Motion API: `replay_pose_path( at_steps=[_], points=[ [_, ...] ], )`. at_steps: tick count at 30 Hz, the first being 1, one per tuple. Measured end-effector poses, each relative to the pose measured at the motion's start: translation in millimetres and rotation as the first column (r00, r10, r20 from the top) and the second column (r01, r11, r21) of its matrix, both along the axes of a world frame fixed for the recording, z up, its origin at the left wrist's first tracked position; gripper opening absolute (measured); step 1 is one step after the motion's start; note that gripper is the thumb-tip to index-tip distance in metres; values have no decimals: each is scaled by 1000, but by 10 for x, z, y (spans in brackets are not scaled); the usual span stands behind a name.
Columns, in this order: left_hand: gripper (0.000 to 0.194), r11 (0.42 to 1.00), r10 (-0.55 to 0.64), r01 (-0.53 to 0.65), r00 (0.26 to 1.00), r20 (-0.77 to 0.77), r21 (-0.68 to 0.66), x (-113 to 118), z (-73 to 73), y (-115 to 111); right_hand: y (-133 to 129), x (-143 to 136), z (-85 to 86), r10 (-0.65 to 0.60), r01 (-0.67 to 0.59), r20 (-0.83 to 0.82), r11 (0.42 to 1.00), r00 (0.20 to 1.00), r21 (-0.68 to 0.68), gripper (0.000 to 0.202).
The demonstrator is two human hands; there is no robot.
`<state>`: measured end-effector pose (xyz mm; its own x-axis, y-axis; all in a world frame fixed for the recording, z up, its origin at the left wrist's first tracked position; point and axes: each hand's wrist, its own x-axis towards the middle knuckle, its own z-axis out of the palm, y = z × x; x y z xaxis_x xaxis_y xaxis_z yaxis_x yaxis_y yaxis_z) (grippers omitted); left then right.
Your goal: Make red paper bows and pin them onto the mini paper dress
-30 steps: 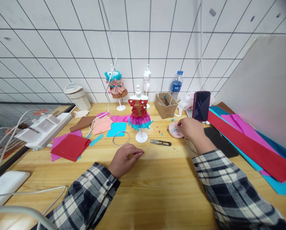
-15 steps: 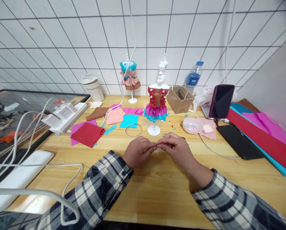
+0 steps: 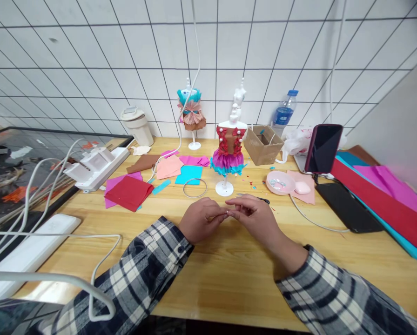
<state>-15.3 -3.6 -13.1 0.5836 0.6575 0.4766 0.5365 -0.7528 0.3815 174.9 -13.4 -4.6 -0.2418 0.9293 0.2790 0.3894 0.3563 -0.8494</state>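
Observation:
My left hand (image 3: 202,220) and my right hand (image 3: 252,215) meet at the fingertips over the wooden table. Between them is a tiny item, too small to make out. The left fingers are pressed together at it; the right thumb touches the same spot, with the index finger slightly raised above. Just beyond stands a white dress form (image 3: 231,153) in a brown and red top with pearls and a magenta and blue skirt. Scissors (image 3: 263,200) lie partly hidden behind my right hand. A metal ring (image 3: 195,188) rests beyond my left hand.
Red paper (image 3: 129,192) and other coloured sheets lie left. A second dressed form (image 3: 193,116), a cardboard box (image 3: 263,145) and a bottle (image 3: 284,111) stand behind. A pink dish (image 3: 280,182), phones and long crepe paper (image 3: 386,204) are right. Cables and a power strip (image 3: 104,170) lie left.
The right index finger has lifted a little from the pinch, and more of the scissors shows behind my right hand. The view has shifted slightly.

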Motion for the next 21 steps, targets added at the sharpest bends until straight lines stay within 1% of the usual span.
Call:
replay_pose_path(
  at_steps=[3, 7, 9, 16, 18, 19, 21],
  points=[
    [20, 1000, 1, -1, 1000, 1, -30, 19, 15, -9, -8, 20, -18, 7, -13, 70, 995, 998, 97, 11],
    [20, 994, 34, -33, 999, 10, -107, 50, 33, -26, -33, 37, -29, -42, -2, 169, 968, 985, 253, 13],
    [19, 989, 41, -37, 999, 20, -146, 57, 35, -33, -49, 31, -24, -64, -7, 219, 951, 974, 308, 16],
    [22, 969, 29, -18, 999, 38, -247, 67, 72, -66, -70, -16, -17, -117, -12, 339, 935, 933, 356, 19],
    [22, 946, 42, -10, 995, 92, -324, 85, 103, -91, -69, -10, -23, -117, -15, 332, 929, 936, 370, 19],
    [23, 924, 55, 2, 989, 137, -382, 95, 120, -107, -67, -4, -27, -116, -14, 318, 925, 941, 379, 19],
    [26, 853, 85, 59, 965, 249, -518, 111, 147, -139, -60, 12, -33, -114, -7, 280, 918, 953, 396, 18]
  ],
)
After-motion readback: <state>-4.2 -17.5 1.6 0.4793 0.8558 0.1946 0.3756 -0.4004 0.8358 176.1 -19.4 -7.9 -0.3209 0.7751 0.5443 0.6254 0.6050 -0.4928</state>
